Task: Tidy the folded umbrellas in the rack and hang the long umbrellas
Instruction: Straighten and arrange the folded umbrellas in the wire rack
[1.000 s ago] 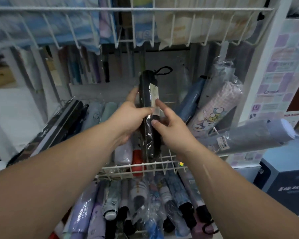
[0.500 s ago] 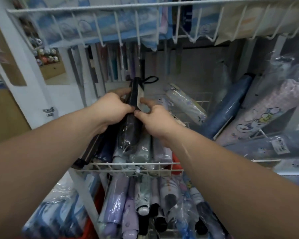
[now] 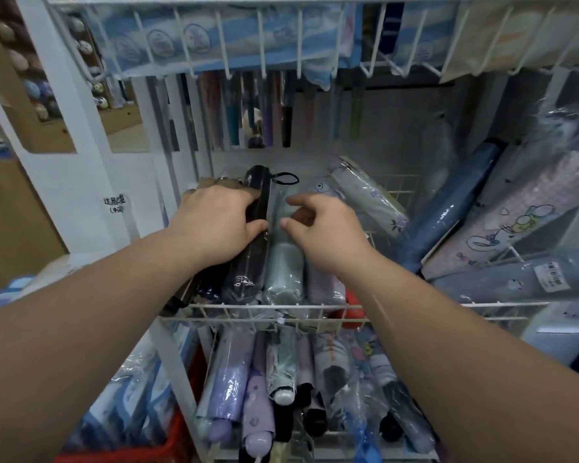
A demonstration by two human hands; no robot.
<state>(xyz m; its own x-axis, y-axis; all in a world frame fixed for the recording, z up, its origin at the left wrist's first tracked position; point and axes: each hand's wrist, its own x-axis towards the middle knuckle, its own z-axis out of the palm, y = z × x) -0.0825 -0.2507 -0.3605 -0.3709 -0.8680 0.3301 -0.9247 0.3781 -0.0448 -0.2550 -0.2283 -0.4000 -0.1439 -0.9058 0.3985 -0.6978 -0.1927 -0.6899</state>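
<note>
A black folded umbrella (image 3: 253, 262) in a clear sleeve lies lengthwise in the white wire rack (image 3: 415, 307), left of centre, its wrist loop toward the back. My left hand (image 3: 218, 222) holds it near the top, thumb and forefinger on its side. My right hand (image 3: 321, 228) hovers just to the right with loosely curled fingers and nothing in it, over a pale green folded umbrella (image 3: 283, 272) lying beside the black one. Long umbrellas (image 3: 234, 111) hang in a row behind the rack.
On the right of the rack, a grey-green umbrella (image 3: 368, 195), a blue one (image 3: 448, 202) and a pink cartoon-print one (image 3: 515, 222) lie tilted and crossed. A lower basket (image 3: 348, 436) holds several folded umbrellas. An upper wire basket (image 3: 281, 35) hangs overhead. A red crate (image 3: 168, 442) sits at bottom left.
The black umbrella went from upright in both hands down into the rack at the left. My right hand has let go of it. The view has swung left.
</note>
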